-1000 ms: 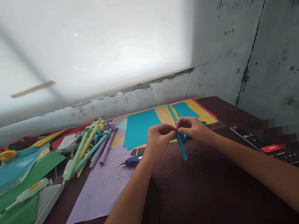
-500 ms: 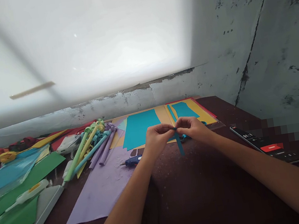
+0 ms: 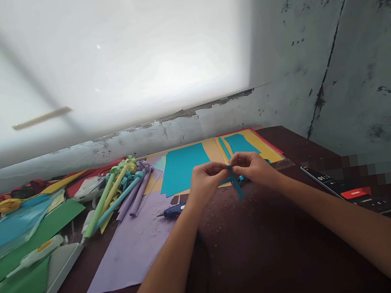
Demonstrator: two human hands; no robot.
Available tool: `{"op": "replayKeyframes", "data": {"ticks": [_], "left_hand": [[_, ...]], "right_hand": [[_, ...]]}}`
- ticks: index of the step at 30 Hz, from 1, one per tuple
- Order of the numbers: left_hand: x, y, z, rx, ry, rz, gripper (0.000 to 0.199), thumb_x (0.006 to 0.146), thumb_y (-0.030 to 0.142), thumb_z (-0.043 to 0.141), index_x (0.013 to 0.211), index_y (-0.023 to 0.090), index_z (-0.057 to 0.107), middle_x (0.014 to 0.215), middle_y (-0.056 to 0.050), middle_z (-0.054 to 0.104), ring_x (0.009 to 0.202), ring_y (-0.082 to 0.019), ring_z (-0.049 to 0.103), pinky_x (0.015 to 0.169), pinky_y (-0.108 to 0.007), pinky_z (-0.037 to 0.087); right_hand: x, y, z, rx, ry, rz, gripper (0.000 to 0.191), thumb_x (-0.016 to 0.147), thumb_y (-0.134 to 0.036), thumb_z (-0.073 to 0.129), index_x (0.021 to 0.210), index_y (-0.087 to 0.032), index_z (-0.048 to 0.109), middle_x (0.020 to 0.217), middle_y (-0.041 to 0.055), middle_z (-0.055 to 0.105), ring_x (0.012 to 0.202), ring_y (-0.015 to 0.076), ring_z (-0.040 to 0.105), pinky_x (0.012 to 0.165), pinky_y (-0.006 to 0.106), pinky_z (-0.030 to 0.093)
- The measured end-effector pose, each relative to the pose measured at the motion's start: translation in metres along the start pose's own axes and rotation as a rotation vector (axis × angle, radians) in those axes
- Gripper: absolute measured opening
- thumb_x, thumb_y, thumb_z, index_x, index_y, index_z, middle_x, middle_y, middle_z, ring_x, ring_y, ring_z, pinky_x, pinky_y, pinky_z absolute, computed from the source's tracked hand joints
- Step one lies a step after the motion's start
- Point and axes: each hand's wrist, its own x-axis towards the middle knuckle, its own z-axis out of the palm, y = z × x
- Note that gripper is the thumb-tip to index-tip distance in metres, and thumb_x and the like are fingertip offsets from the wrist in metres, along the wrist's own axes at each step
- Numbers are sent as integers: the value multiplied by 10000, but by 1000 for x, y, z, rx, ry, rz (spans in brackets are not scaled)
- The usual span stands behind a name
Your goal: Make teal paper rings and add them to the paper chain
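Observation:
A narrow teal paper strip [image 3: 237, 187] hangs below my fingertips, its top end pinched between both hands. My left hand [image 3: 208, 178] grips it from the left, thumb and fingers pressed together. From the other side my right hand [image 3: 250, 166] closes on the same end, so the pinched part is mostly hidden. Behind the hands lie teal paper sheets [image 3: 184, 166] and a rolled teal tube [image 3: 224, 148]. A blue glue gun [image 3: 173, 211] rests beside my left forearm on a lilac sheet [image 3: 131, 254].
Paper flowers with rolled stems [image 3: 114, 193] are bunched left of centre. Green sheets [image 3: 47, 234], a white glue-gun-like tool [image 3: 40, 251] and a grey laptop-like slab [image 3: 59, 279] fill the left. A phone [image 3: 345, 190] lies at right on the dark table [image 3: 256, 260].
The strip's hanging end has swung slightly right and up. Both hands keep nearly the same place and the same pinch.

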Motion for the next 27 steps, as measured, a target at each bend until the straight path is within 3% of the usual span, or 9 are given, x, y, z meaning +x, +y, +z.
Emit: {"op": "replayKeyframes", "data": {"ticks": [3, 9, 14, 21, 27], "left_hand": [[1, -2, -1, -1, -12, -24, 222, 687, 282, 838, 844, 139, 776, 794, -95, 786, 780, -242, 761, 751, -352, 619], [1, -3, 1, 2, 6, 66, 170, 713, 285, 811, 812, 154, 770, 795, -72, 780, 763, -212, 744, 737, -314, 594], [1, -4, 1, 13, -24, 9, 184, 692, 255, 811, 838, 147, 784, 829, -86, 793, 794, -227, 756, 765, -326, 597], [1, -5, 0, -31, 22, -2, 132, 690, 241, 795, 783, 150, 772, 757, -61, 777, 734, -216, 745, 707, -307, 592], [1, -3, 0, -28, -18, -60, 212, 673, 265, 830, 831, 135, 777, 795, -89, 789, 780, -242, 762, 751, -341, 613]], "right_hand": [[0, 0, 1, -8, 7, 2, 142, 716, -306, 710, 780, -197, 645, 713, 1, 669, 687, 166, 634, 671, 310, 541], [1, 0, 0, 34, -31, 34, 139, 694, -285, 719, 776, -197, 650, 708, -6, 662, 677, 163, 632, 658, 307, 540], [1, 2, -1, 10, -2, 19, 117, 694, -266, 713, 763, -190, 658, 704, -8, 648, 666, 155, 616, 647, 298, 528], [0, 1, 1, 39, -31, 29, 132, 697, -283, 713, 783, -192, 672, 735, 2, 673, 700, 164, 640, 682, 308, 540], [0, 0, 0, 10, 6, 30, 131, 696, -283, 716, 761, -187, 655, 708, -7, 638, 681, 154, 611, 665, 297, 526]]}}
